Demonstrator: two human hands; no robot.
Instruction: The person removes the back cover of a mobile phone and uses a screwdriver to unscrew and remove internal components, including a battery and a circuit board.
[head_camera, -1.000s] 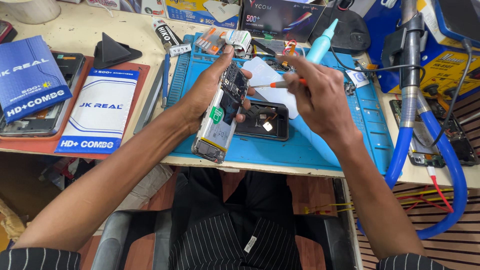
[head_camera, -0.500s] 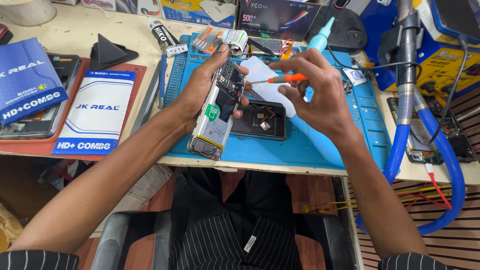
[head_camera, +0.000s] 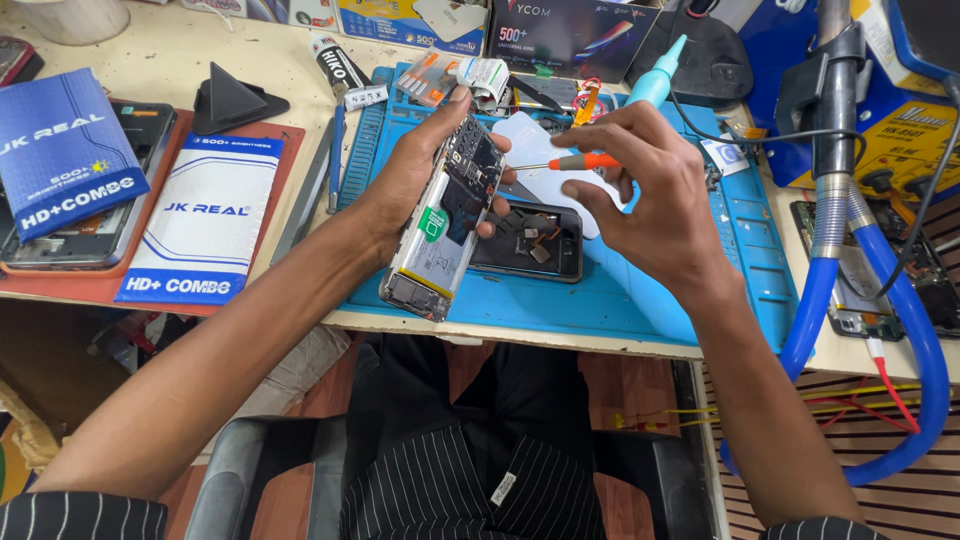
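My left hand holds an opened phone with its back cover off, tilted up over the blue work mat. The board and battery face me. My right hand grips a small orange-handled screwdriver, its thin tip pointing left at the upper part of the phone. Under my hands a black phone back panel with small loose parts lies flat on the mat.
A blue and a white flat package lie on a red mat at left, beside a black triangular stand. A glue tube, a teal bottle, boxes and a blue hose with a station stand at the back and right.
My left hand has tilted the phone slightly more upright. My right hand has shifted a little, keeping the screwdriver tip at the phone's upper part.
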